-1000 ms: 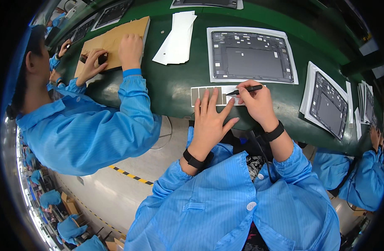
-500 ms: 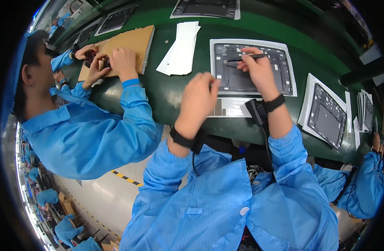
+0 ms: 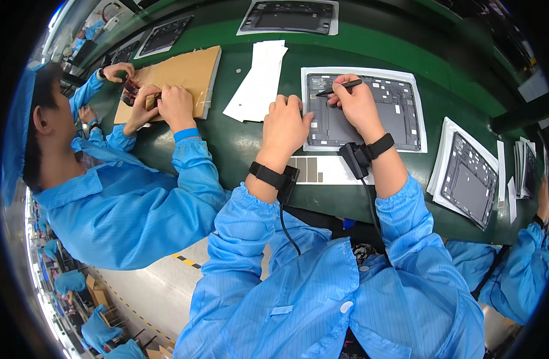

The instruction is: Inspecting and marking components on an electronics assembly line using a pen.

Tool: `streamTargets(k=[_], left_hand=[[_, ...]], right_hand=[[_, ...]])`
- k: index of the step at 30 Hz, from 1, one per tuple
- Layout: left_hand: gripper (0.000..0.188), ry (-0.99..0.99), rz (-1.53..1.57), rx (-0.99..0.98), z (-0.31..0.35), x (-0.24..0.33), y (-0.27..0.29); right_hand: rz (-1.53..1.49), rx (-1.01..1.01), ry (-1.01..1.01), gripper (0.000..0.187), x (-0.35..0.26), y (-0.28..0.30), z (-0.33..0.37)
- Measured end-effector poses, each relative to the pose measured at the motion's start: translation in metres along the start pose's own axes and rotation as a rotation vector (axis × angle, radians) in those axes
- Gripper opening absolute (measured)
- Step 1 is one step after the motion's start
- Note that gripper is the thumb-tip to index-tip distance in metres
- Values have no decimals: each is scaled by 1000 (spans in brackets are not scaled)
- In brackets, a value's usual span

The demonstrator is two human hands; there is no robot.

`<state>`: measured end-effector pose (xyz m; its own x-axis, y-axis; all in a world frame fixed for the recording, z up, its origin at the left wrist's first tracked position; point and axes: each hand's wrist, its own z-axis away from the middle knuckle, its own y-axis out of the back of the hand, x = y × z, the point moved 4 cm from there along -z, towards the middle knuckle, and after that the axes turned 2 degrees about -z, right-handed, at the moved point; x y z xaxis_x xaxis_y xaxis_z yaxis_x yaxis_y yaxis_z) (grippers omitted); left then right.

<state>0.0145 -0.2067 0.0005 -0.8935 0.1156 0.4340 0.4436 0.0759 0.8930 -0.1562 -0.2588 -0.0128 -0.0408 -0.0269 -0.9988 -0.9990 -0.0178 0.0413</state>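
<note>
A dark grey tablet housing (image 3: 346, 124), dotted with small light patches, lies on a white sheet (image 3: 422, 113) in front of me. My right hand (image 3: 357, 105) is closed on slim black tweezers (image 3: 347, 86), their tip down at the housing's upper left part. Whether the tip pinches anything is too small to tell. At the housing's left edge is my left hand (image 3: 284, 128), fingers loosely bent and thumb apart, with nothing visible in it. A white backing strip (image 3: 340, 170) with grey-brown rectangular stickers (image 3: 312, 170) lies just below the housing, partly behind my right wrist.
White paper strips (image 3: 259, 84) lie left of the housing. A co-worker (image 3: 125, 197) at my left handles dark red parts over a cardboard sheet (image 3: 196, 72). More housings lie at the right (image 3: 469, 173) and the back (image 3: 289, 16). Cables (image 3: 372, 209) hang from my wrist bands.
My right hand has shifted slightly left, bringing the tweezers' tip to the housing's upper left. My left hand's fingers have loosened beside the edge. The whole view has shifted slightly.
</note>
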Motion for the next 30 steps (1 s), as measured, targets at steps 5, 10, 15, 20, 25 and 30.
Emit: streamTargets(k=[5, 10, 15, 20, 25, 30], left_hand=[[27, -24, 5, 20, -1, -1, 0], [25, -23, 7, -5, -5, -3, -7], [27, -46, 14, 70, -5, 4, -8], [47, -163, -213, 53, 0, 22, -12], [50, -130, -304, 5, -7, 27, -7], [50, -243, -22, 157, 51, 32, 28]], right_hand=[[-46, -19, -2, 16, 5, 0, -4], [-8, -66, -5, 17, 7, 3, -6], [-3, -88, 16, 17, 5, 2, -7], [16, -76, -5, 16, 7, 1, -6], [-65, 59, 60, 17, -10, 8, 2], [-102, 100, 129, 17, -78, 42, 67]])
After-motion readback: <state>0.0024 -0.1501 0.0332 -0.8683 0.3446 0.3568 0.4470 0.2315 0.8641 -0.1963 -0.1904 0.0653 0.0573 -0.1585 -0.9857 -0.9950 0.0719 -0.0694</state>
